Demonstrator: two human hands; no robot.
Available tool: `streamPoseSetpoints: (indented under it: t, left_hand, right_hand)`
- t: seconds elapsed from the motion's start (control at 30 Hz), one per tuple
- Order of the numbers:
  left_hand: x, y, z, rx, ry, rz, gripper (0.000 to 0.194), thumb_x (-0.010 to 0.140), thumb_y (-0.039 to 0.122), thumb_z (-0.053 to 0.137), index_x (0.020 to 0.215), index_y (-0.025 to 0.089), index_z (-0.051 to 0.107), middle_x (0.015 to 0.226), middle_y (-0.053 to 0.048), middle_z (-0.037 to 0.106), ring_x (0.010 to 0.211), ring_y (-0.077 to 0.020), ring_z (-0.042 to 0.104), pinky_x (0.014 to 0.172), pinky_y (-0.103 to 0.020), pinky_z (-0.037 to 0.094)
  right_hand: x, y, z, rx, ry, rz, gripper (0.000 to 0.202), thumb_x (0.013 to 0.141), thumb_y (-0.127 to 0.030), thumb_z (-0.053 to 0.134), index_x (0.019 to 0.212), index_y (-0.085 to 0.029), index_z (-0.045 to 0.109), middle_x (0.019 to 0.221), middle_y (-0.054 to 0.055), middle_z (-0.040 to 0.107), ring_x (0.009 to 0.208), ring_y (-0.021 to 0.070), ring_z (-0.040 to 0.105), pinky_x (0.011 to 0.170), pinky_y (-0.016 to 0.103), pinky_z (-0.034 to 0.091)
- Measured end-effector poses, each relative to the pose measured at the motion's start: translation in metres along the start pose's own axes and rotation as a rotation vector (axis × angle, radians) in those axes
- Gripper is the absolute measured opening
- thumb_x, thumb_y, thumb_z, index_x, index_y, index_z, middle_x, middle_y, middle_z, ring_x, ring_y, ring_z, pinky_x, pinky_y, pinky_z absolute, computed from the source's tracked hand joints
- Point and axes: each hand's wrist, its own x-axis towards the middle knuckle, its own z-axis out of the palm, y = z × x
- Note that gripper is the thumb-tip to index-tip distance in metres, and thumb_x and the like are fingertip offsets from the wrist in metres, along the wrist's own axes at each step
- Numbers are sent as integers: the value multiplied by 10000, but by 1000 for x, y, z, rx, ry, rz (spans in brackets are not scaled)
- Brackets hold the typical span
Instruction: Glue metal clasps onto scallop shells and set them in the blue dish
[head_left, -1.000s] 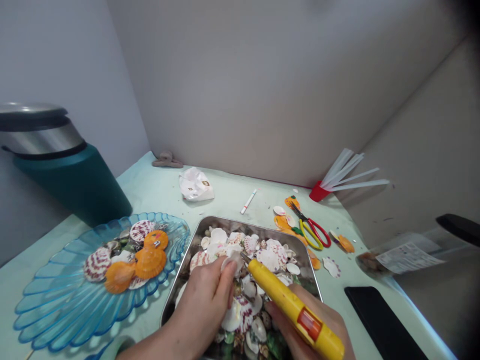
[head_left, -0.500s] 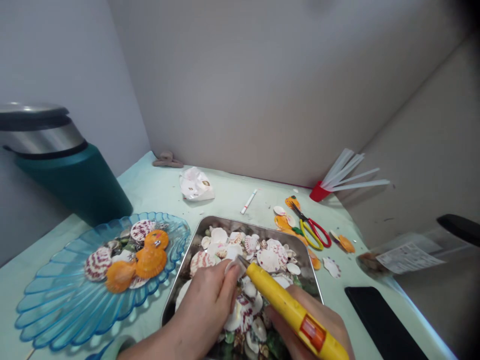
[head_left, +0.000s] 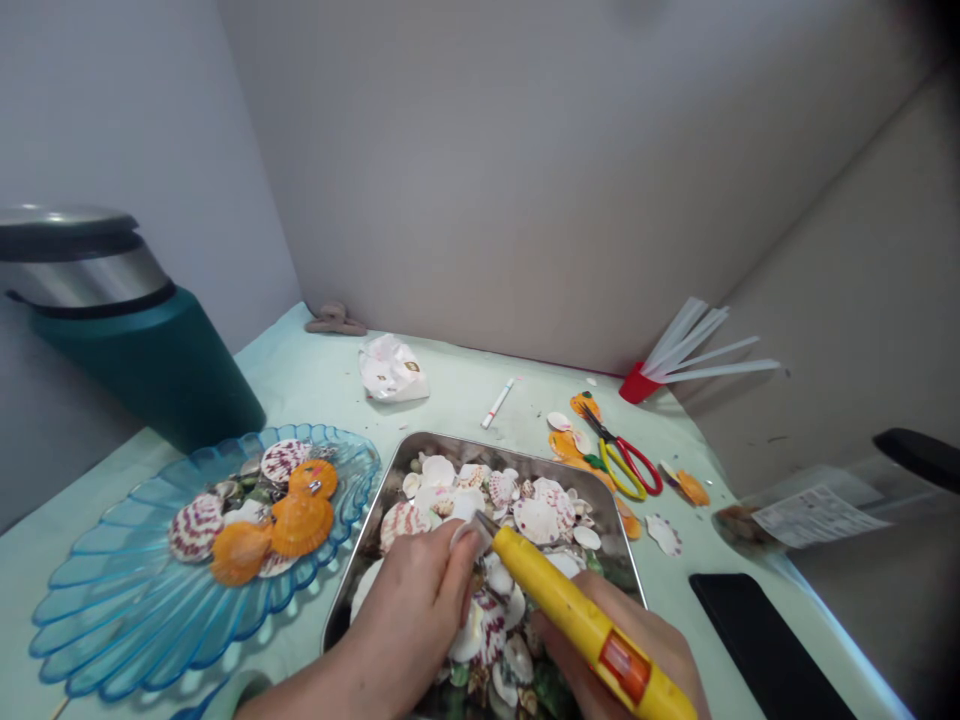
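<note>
At far left, a bottle [head_left: 146, 370], just behind the blue dish [head_left: 112, 600]. In the dish, orange shells [head_left: 301, 525] beside striped shells [head_left: 196, 527]. Next, over the tray [head_left: 525, 461], left hand [head_left: 412, 590] with thumb and fingers pinched on a pale shell [head_left: 466, 537]. Partly hidden by the thumb, jutting from the fingertips, above the loose shells [head_left: 536, 520]. Just right of it, nozzle [head_left: 486, 521] of a yellow tool [head_left: 577, 605], apparently a glue gun; aimed at the shell's edge, seemingly touching. Presence of glue there: impossible to tell. Right hand [head_left: 651, 625] closed around the tool's body. Probably now applying glue to the pinched shell. Seems to call for a steady pinch, a controlled nozzle, and fingertips clear of any hot glue. Farther right, scissors [head_left: 616, 441], then a red cup [head_left: 637, 384] of pale sticks [head_left: 686, 345].
</note>
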Motion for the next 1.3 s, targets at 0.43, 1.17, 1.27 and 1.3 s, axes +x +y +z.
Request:
streamPoseSetpoints:
  t: [0.43, 1.17, 1.27, 1.3]
  left_hand:
    - [1, 0, -1, -7, 24, 21, 469, 935, 368, 239, 511, 231, 388, 516, 9, 458, 584, -176, 492, 597, -268, 342]
    - [5, -1, -4, -196, -17, -103, 551, 901, 491, 287, 438, 214, 402, 444, 38, 394, 516, -155, 467, 625, -268, 346]
    - [5, -2, -3, -178, -20, -82, 552, 905, 490, 278, 445, 214, 406, 457, 30, 417, 540, -163, 488, 639, -271, 348]
    - [5, -2, -2, -174, -17, -71, 549, 905, 487, 280, 447, 214, 407, 464, 27, 426, 551, -166, 496, 645, -273, 349]
  right_hand:
    - [-1, 1, 1, -1, 6, 0, 147, 844, -198, 560, 713, -206, 493, 602, -16, 523, 474, 131, 525, 456, 235, 410]
    - [0, 0, 3, 41, 47, 53, 178, 834, -218, 593, 687, -194, 495, 581, -26, 494, 462, 112, 503, 452, 223, 387]
    - [1, -2, 5, 63, 78, 80, 183, 844, -243, 577, 684, -196, 502, 583, -24, 498, 466, 117, 496, 456, 232, 376]
    - [1, -3, 5, 64, 97, 96, 187, 846, -252, 577, 681, -197, 507, 580, -24, 499, 465, 119, 493, 456, 237, 371]
